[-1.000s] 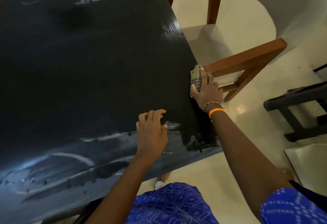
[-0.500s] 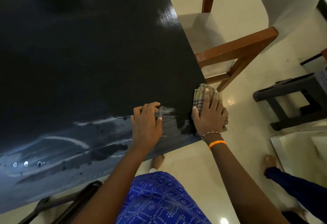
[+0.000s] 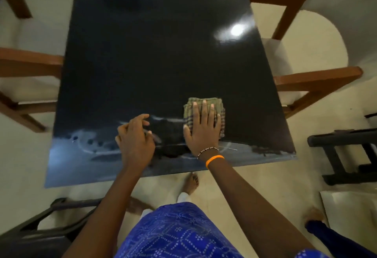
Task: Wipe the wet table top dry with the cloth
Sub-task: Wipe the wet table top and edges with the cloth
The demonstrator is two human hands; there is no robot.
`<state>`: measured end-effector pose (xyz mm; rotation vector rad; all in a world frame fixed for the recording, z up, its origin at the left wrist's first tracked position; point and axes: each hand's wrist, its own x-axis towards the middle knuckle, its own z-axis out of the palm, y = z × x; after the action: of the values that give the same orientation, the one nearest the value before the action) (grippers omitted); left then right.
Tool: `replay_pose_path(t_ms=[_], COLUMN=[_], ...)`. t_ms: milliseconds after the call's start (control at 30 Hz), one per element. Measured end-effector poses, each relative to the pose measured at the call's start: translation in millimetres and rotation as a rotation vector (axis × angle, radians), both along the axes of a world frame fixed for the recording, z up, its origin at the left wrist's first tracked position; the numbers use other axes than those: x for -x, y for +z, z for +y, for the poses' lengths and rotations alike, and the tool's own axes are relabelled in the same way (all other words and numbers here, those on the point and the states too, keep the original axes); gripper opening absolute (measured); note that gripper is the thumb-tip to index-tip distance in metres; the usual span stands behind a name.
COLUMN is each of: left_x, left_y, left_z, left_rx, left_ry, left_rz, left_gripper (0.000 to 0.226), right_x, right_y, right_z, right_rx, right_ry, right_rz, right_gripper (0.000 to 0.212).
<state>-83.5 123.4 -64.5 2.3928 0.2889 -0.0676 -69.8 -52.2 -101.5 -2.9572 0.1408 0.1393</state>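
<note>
A folded checked cloth lies on the black table top, a little right of the middle near the front edge. My right hand presses flat on the cloth with straight fingers spread over it. My left hand rests on the table just left of the cloth, its fingers loosely bent and holding nothing. Wet smears and streaks cover the front strip of the table, mostly at the front left. The far part of the top looks dark and even.
Wooden chairs with pale seats stand at the right and the left of the table. A black stool is on the floor at the right, a dark chair at the near left. Bare feet show below the front edge.
My right hand has slid the cloth from the table's right edge leftward toward the middle near the front. The view has swung to face the table squarely. My left hand stays resting on the top.
</note>
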Motion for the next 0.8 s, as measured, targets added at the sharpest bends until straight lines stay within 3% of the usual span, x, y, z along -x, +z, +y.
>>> replay_pose_path(t_ms=[367, 567, 667, 800], left_x=[49, 72, 75, 79], left_y=[-10, -21, -27, -35], left_z=[158, 209, 218, 223], left_rx=[-0.038, 0.029, 0.115, 0.182], left_ry=[0.424, 0.484, 0.441, 0.457], left_rz=[-0.003, 0.081, 0.069, 0.045], left_gripper=[0.049, 0.042, 0.032, 0.029], right_x=[2, -44, -96, -160], right_y=[-2, -3, -2, -3], right_z=[227, 273, 279, 299], right_rx=[-0.083, 0.037, 0.145, 0.175], right_ry=[0.558, 0.885, 0.913, 0.754], right_rz=[0.074, 0.025, 0.007, 0.024], right_gripper=[0.075, 0.066, 0.061, 0.058])
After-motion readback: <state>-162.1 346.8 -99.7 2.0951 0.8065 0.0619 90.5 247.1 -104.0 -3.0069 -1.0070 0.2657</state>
